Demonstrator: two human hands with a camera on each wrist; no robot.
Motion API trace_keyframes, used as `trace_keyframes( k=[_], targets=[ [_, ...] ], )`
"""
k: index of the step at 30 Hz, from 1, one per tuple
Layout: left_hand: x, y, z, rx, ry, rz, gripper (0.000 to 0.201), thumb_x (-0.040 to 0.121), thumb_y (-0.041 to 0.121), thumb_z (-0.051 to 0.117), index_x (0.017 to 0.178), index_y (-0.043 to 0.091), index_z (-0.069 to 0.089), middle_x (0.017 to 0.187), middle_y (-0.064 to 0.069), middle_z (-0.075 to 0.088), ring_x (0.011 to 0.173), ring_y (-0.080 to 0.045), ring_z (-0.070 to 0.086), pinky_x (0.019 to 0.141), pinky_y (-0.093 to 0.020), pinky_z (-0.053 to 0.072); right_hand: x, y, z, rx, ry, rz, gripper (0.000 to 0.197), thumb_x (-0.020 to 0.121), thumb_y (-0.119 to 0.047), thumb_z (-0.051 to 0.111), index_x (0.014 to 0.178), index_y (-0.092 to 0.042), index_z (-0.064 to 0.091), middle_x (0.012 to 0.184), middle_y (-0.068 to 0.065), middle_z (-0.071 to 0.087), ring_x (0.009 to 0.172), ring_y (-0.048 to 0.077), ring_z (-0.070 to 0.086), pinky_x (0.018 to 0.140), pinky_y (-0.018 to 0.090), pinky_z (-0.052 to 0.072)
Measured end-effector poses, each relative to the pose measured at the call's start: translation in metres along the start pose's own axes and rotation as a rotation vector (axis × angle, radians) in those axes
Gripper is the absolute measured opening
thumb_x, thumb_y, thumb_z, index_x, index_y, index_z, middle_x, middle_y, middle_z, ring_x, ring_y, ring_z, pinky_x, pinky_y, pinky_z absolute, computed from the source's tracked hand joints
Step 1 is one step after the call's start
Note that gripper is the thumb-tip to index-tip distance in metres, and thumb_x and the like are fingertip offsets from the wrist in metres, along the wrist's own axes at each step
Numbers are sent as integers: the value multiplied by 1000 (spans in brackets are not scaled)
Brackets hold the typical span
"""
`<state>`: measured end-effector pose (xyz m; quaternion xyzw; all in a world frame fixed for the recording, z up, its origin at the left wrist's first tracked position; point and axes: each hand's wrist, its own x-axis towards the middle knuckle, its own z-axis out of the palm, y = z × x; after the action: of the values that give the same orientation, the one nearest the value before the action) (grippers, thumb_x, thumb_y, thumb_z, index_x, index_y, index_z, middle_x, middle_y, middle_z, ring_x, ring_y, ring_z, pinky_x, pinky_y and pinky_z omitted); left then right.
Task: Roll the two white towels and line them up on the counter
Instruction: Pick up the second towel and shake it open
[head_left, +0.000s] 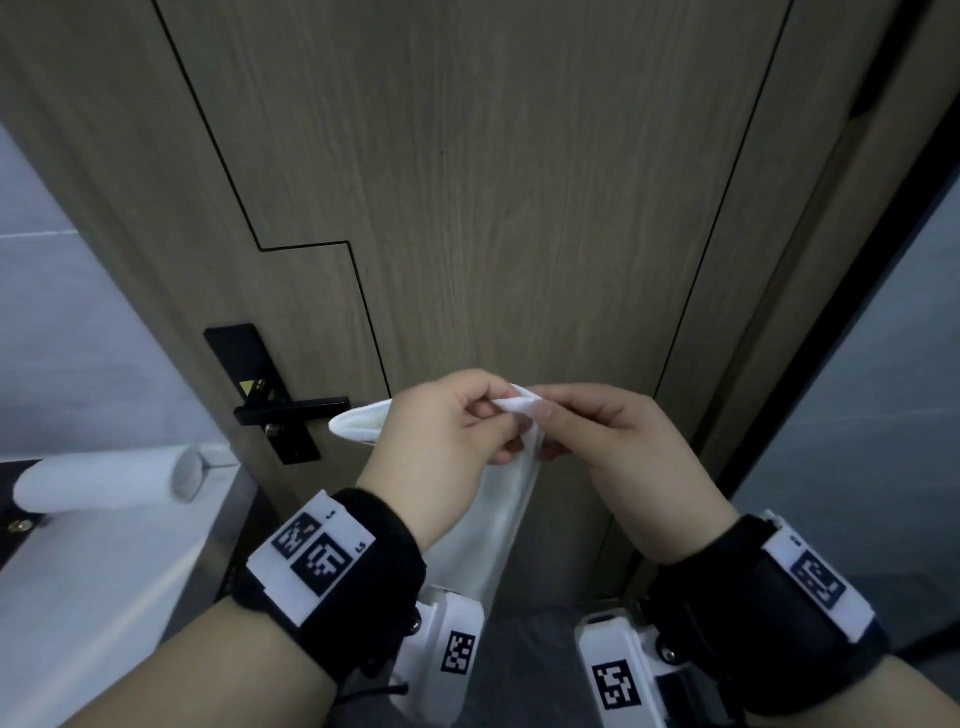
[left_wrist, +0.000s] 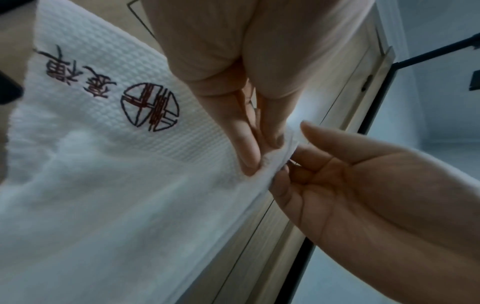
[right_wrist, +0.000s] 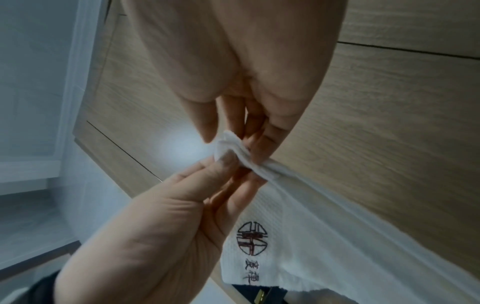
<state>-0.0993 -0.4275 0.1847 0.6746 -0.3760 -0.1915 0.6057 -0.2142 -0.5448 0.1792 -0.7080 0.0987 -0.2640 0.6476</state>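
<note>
At far left a rolled white towel (head_left: 106, 480) lies on the pale surface (head_left: 93, 597), near a black door handle (head_left: 291, 408) on the wooden door (head_left: 519, 182). In front of the door, the left hand (head_left: 441, 441) pinches the corner of the second white towel (head_left: 498, 519), which hangs down in the air between the wrists. The right hand (head_left: 623, 447) pinches the same corner, its grip touching the left one; an embroidered dark red emblem (left_wrist: 150, 106) shows on the cloth.
</note>
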Motion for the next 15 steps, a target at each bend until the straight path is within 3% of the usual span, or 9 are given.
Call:
trace_keyframes(
  k=[3, 5, 8, 11, 13, 15],
  targets=[
    [-3, 3, -6, 100, -3, 54, 28, 80, -3, 71, 78, 24, 75, 69, -10, 69, 61, -11, 67, 59, -18, 53, -3, 3, 6, 14, -72, -10, 25, 87, -6, 67, 110, -13, 72, 103, 4, 75, 101, 18, 69, 90, 30, 54],
    [-4, 6, -9, 244, 21, 113, 28, 76, 1, 74, 77, 29, 75, 69, -3, 67, 60, -10, 66, 59, -20, 51, -2, 4, 10, 20, -74, -17, 25, 86, -4, 68, 110, -11, 72, 103, 5, 75, 103, 20, 68, 93, 32, 53],
    [-6, 10, -17, 456, 39, 204, 17, 74, 12, 81, 78, 28, 78, 70, 3, 61, 64, -8, 59, 63, -23, 47, -1, 5, 16, 47, -90, -21, 23, 87, -7, 67, 108, -10, 73, 103, 3, 75, 100, 15, 69, 86, 23, 53],
    [-8, 14, -22, 511, 63, 246, 7, 75, 19, 84, 77, 24, 79, 70, 3, 60, 65, -7, 58, 63, -25, 48, 1, 6, 18, 41, -90, -3, 20, 89, -8, 65, 105, -12, 74, 96, 3, 76, 86, 7, 69, 72, 16, 50],
    [-8, 15, -23, 549, 64, 261, 6, 75, 20, 84, 77, 20, 78, 71, 3, 59, 65, -7, 56, 62, -27, 48, 3, 6, 19, 21, -85, 8, 19, 90, -8, 63, 103, -12, 75, 91, 3, 76, 78, 4, 67, 67, 15, 48],
    [-8, 15, -25, 556, 65, 255, 10, 74, 23, 85, 74, 18, 76, 75, 6, 56, 68, -6, 54, 63, -21, 43, 4, 7, 19, -11, -63, 17, 17, 90, -8, 62, 98, -13, 76, 84, 2, 75, 73, 3, 64, 65, 17, 48]
  ],
)
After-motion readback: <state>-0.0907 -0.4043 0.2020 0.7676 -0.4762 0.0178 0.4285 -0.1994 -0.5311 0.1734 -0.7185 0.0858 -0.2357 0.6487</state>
